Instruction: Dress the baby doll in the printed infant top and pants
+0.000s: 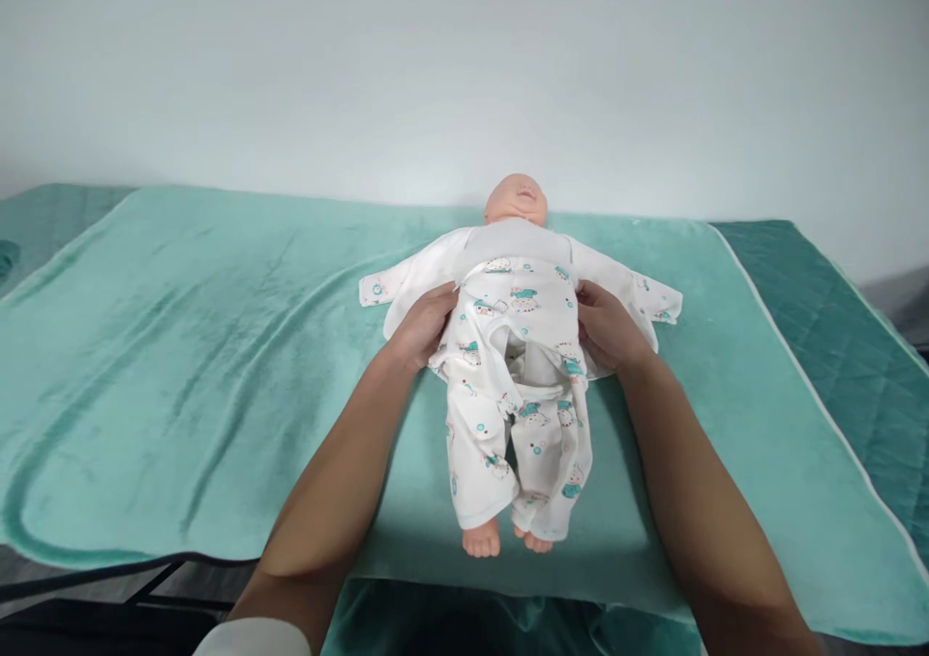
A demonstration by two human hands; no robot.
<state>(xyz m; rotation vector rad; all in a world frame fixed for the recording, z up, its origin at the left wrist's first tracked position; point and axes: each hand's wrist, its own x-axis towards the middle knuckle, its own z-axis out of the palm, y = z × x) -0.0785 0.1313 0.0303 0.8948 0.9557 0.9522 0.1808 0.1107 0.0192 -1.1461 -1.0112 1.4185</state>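
Note:
A baby doll (517, 197) lies on its back, head toward the wall and feet toward me. It has on printed white baby pants (483, 433) with an opening at the crotch, their waist high on its torso. A white baby shirt (442, 259) is spread beneath and around the doll, sleeves out to both sides. My left hand (428, 322) is closed on the pants' left edge at the waist. At the opposite edge, my right hand (610, 327) grips the pants too. Some fingertips of both hands are hidden by cloth.
A light green plush blanket (181, 346) covers the bed under the doll, with creases on the left. Darker quilted bedding (834, 346) shows at the right. Behind stands a white wall (464, 75). A dark metal frame (145, 579) is at the lower left.

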